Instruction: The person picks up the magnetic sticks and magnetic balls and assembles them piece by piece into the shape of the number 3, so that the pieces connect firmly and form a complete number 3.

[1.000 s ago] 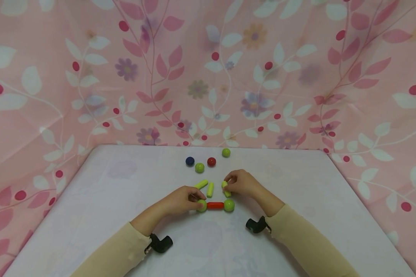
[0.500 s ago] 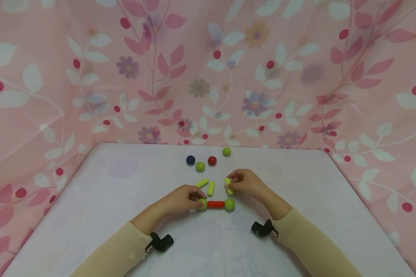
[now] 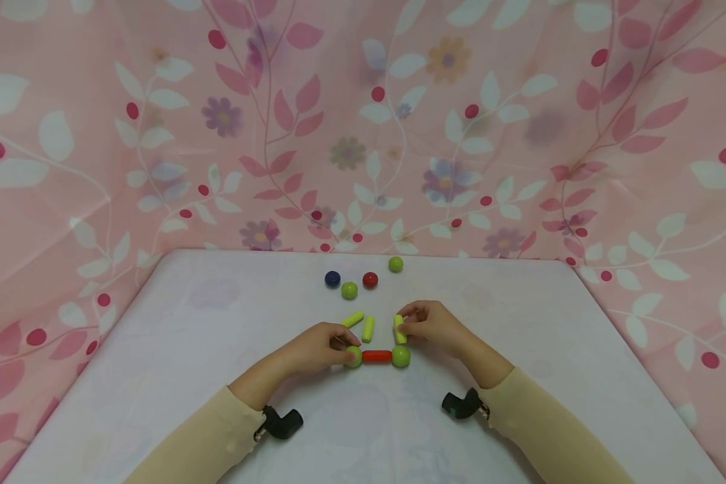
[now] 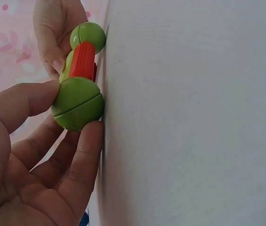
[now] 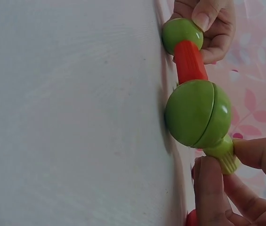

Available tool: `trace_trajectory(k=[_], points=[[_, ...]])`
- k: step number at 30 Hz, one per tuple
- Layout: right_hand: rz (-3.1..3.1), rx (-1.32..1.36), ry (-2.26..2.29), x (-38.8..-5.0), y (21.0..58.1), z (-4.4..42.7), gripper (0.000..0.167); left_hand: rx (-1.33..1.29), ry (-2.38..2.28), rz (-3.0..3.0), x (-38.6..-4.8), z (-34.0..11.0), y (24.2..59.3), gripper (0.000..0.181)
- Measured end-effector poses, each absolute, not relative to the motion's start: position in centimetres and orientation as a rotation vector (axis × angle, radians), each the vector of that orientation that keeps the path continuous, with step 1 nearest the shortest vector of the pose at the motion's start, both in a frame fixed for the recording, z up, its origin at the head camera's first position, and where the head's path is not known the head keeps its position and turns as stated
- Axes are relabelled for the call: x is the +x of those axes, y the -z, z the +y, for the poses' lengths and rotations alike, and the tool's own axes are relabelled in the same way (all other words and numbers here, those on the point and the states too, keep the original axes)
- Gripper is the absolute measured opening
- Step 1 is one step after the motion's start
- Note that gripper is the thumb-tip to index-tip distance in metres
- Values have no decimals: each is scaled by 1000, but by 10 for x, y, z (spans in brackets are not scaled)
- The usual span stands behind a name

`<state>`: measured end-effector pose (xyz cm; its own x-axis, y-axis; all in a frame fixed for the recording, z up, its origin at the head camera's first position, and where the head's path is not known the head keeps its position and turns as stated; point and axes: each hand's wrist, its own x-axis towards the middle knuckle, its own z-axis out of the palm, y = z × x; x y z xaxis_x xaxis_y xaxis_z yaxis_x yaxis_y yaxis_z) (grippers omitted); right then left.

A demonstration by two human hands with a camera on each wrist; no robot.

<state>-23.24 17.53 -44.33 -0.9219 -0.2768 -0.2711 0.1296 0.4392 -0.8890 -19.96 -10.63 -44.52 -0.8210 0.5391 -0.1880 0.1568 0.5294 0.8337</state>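
Observation:
A red rod (image 3: 376, 356) lies between two glossy green balls, joining them in a dumbbell shape on the table. My left hand (image 3: 316, 350) pinches the left green ball (image 4: 77, 104) between thumb and fingers. Above the right green ball (image 3: 401, 356), my right hand (image 3: 433, 327) pinches a yellow-green rod (image 3: 399, 329) between thumb and fingertips. In the right wrist view that ribbed rod (image 5: 223, 157) meets the side of the green ball (image 5: 196, 113); how far it sits in, I cannot tell. Part of the left ball is hidden by fingers in the head view.
Two loose yellow-green rods, one slanted (image 3: 353, 318) and one nearly upright in view (image 3: 368, 329), lie just behind the dumbbell. Farther back sit a dark blue ball (image 3: 333, 279), a red ball (image 3: 370, 280) and two green balls, one nearer (image 3: 349, 290), one farther (image 3: 396, 264).
My right hand has shifted slightly right, then down toward the right green ball, with the yellow-green rod turned more upright in view. The left hand keeps its hold on the left ball.

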Motion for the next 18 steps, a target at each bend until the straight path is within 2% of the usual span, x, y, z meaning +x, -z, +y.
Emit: trace_trajectory(k=[18], points=[[2288,-84,1485,-229,447,172,36,586,-1218,2350,-199,-106,444,23]])
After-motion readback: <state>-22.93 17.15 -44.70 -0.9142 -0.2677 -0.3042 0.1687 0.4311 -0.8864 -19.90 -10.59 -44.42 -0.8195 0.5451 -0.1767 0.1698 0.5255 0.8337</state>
